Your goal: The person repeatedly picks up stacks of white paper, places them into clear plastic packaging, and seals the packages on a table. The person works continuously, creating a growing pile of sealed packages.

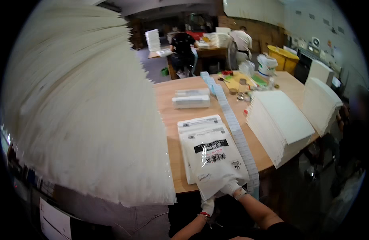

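Two gloved hands, one printed bag.
We grip the bag [214,160] with left hand [208,206] and right hand [231,187] at the table [168,104] edge.

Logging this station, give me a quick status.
Both hands gloved: left hand, right hand grip white printed bag at table edge. Label strip alongside, right.

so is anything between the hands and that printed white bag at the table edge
Nothing visible. The right hand in a white glove is already on the lower edge of the printed white bag, and the left hand is just beneath it at the table edge. Whether either hand grips it cannot be told.
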Available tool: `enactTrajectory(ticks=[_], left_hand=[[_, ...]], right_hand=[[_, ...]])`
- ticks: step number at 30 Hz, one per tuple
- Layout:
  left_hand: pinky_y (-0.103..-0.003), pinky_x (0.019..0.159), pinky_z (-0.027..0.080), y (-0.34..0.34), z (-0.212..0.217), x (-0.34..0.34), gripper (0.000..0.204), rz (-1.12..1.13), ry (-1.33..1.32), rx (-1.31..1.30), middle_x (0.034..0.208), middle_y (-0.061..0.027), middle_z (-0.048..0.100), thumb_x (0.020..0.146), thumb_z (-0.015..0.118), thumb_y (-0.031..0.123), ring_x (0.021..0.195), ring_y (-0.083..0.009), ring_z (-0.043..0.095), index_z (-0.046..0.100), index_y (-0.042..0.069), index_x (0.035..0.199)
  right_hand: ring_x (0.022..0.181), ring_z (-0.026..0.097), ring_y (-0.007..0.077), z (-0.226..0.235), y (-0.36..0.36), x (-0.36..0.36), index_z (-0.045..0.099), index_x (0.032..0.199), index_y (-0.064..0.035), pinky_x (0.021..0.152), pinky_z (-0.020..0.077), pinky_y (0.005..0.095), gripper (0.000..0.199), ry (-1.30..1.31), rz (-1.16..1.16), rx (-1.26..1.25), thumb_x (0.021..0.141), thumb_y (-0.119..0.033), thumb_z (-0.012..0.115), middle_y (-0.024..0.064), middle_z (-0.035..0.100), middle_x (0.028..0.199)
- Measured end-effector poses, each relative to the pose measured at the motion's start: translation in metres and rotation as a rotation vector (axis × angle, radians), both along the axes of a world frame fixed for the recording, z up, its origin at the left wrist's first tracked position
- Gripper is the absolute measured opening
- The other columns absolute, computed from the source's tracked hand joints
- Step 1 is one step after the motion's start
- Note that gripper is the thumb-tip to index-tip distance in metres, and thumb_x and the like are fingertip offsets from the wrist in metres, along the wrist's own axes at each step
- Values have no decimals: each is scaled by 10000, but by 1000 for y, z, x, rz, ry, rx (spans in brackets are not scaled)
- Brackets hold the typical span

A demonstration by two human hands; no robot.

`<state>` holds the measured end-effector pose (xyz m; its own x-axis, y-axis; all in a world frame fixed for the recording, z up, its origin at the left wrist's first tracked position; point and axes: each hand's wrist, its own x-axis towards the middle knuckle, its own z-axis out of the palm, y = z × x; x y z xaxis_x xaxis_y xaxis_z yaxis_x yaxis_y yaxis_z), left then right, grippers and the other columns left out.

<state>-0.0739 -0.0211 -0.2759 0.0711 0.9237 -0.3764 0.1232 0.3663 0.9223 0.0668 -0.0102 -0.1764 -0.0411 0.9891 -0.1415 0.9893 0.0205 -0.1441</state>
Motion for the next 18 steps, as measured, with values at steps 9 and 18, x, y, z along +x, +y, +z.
enactTrajectory(ticks=[9, 18], left_hand=[[-345, 603, 443, 5, 29, -69, 105, -139, 325, 812, 790, -127, 503, 689, 535, -12, 674, -256, 528, 517, 2, 791], [-304, 527, 451, -25, 56, -71, 148, -571, 203, 839, 760, -107, 531, 680, 623, 12, 584, -230, 543, 549, 25, 807]], right_hand=[[1105, 445, 356, -1, -108, -5, 556, 1105, -69, 963, 217, 565, 458, -123, -571, 360, 744, -350, 574, 159, 533, 1145], [891, 570, 275, -52, -136, 145, 492, 1003, -44, 757, 428, 353, 431, 692, -1019, 139, 715, -326, 643, 149, 607, 930]])
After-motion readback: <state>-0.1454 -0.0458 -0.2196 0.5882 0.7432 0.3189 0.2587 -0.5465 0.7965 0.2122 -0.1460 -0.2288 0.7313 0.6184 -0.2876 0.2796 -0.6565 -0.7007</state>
